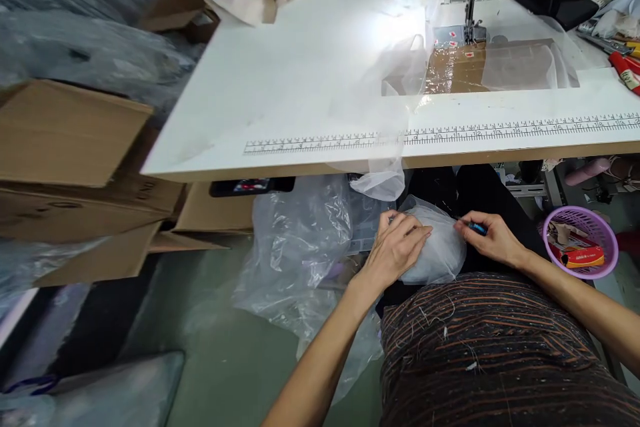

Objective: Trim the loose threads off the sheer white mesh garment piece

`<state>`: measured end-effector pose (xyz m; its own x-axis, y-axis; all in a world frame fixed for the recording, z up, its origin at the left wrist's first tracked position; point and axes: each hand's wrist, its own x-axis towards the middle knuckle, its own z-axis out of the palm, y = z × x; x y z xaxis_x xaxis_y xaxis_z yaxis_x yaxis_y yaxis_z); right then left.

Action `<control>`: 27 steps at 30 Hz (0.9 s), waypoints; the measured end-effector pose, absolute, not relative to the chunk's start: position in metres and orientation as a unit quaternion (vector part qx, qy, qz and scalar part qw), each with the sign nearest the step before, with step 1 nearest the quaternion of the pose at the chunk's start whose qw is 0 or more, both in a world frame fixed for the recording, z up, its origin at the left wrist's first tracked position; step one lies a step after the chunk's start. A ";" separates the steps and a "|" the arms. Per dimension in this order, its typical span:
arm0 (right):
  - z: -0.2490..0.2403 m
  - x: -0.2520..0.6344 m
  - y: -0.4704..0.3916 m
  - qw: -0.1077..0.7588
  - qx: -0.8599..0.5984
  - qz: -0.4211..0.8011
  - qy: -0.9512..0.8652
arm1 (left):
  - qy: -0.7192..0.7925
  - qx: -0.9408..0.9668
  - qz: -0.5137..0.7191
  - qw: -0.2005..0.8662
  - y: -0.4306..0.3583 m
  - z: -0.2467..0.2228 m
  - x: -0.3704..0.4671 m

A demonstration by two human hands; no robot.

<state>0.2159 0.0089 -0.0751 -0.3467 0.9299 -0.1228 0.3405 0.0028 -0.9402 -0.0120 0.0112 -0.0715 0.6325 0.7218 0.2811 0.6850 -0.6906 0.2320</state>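
Note:
On my lap lies a bunched piece of white sheer fabric (436, 252). My left hand (397, 247) is on its left side, fingers curled over and gripping it. At the fabric's right edge my right hand (493, 238) is closed around a small blue-handled tool (477, 228). The thin tip of this tool points left at the fabric; its exact kind is hard to make out. Above my hands, a strip of sheer white fabric (383, 180) hangs over the table edge, running up toward the sewing machine (473, 13).
The white sewing table (300, 93) has a printed ruler along its front. Cardboard boxes (70, 133) stand at left, and a clear plastic bag (300, 240) hangs below the edge. A purple basket (580, 213) sits at right. Red-handled tools (625, 72) lie on the table's right.

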 end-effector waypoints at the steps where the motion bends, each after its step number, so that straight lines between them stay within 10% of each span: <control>1: -0.077 0.216 0.012 0.288 -0.513 0.502 -0.633 | 0.397 0.897 0.188 0.055 0.009 -0.073 -0.013; 13: -0.087 0.196 0.040 0.162 -0.579 0.504 -0.620 | 0.418 0.863 0.254 0.127 0.012 -0.102 -0.006; 27: -0.094 0.201 0.037 0.189 -0.554 0.522 -0.621 | 0.373 0.840 0.392 -0.039 -0.038 -0.091 -0.025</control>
